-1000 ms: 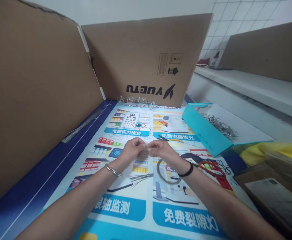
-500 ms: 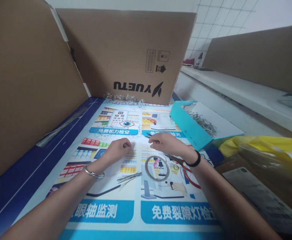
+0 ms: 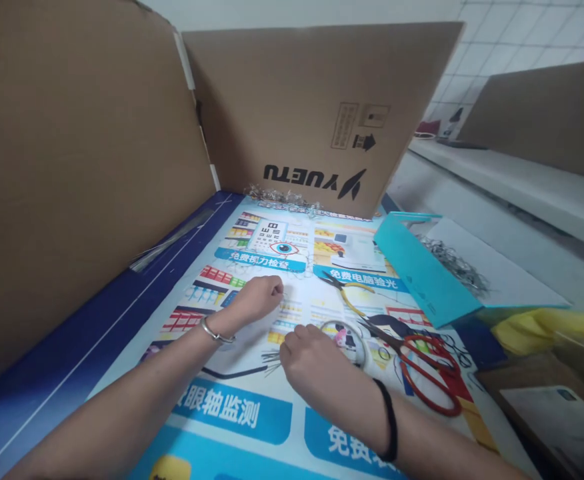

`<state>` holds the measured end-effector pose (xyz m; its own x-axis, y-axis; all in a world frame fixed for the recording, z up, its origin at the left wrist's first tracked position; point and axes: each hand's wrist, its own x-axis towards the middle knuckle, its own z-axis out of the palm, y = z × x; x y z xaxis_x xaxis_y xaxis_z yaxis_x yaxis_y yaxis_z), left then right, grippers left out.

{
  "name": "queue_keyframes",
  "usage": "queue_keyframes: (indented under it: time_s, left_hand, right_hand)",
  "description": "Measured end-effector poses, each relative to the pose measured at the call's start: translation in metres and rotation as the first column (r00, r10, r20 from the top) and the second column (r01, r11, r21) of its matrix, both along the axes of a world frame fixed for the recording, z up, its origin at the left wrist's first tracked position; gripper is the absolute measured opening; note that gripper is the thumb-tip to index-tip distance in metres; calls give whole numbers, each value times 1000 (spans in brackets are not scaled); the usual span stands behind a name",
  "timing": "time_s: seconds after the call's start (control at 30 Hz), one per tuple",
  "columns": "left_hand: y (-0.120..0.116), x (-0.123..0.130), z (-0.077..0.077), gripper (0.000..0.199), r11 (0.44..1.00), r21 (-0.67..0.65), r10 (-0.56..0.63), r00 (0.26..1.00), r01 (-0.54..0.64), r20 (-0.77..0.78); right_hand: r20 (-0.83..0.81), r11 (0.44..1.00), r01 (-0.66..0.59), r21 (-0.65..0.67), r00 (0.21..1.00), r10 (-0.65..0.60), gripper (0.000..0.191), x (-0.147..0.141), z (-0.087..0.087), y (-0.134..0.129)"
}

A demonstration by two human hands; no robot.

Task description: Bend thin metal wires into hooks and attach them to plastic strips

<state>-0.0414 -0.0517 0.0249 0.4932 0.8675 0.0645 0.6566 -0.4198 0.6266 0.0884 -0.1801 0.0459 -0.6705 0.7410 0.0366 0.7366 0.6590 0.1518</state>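
My left hand [image 3: 258, 298] is closed in a pinch above the printed table cover; whatever its fingertips hold is too small to make out. Lower and to the right, my right hand [image 3: 312, 360] has its fingers curled down at a small bundle of thin cut wires [image 3: 272, 361]. Its fingertips are hidden, so a grip on a wire cannot be confirmed. Beyond that hand lie pliers [image 3: 341, 285] with yellow handles. A roll of tape [image 3: 364, 353] is partly covered by my right hand, and red-handled scissors [image 3: 398, 345] rest to its right.
A teal box [image 3: 422, 273] at the right holds tangled wire pieces [image 3: 455, 263]. More twisted wire pieces [image 3: 287, 198] lie along the standing cardboard [image 3: 297, 100]. Long thin strips [image 3: 172, 240] lie at the left. A yellow bag [image 3: 552, 327] sits at the right edge.
My right hand has let go of the pliers, which now lie on the table. It has moved back toward me to the wire bundle. My left hand stays pinched. The view has turned left.
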Motion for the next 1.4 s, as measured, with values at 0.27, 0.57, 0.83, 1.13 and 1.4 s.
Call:
queue_keyframes:
  time_s: [0.27,0.57,0.83,1.13,1.4]
  left_hand:
    - [3,-6,2,9,986,-165,40,996,-26,81]
    - [14,-12,0,10,926,-376,69,990,-19,121]
    - [15,-12,0,11,931,-363,27,988,30,150]
    - [4,-22,37,8,861,-335,-306,916,382,259]
    - [-11,-30,65,15,780,-305,-516,838,546,180]
  right_hand:
    - [86,998,-22,66,996,16,7,-13,-8,-8]
    - [54,997,-21,74,998,17,6,-6,-12,-1]
    - [5,999,-32,-13,999,32,9,3,-5,2]
    - [-215,910,217,-353,928,-304,11,19,14,19]
    - [-354,883,36,-468,908,-224,17,26,15,23]
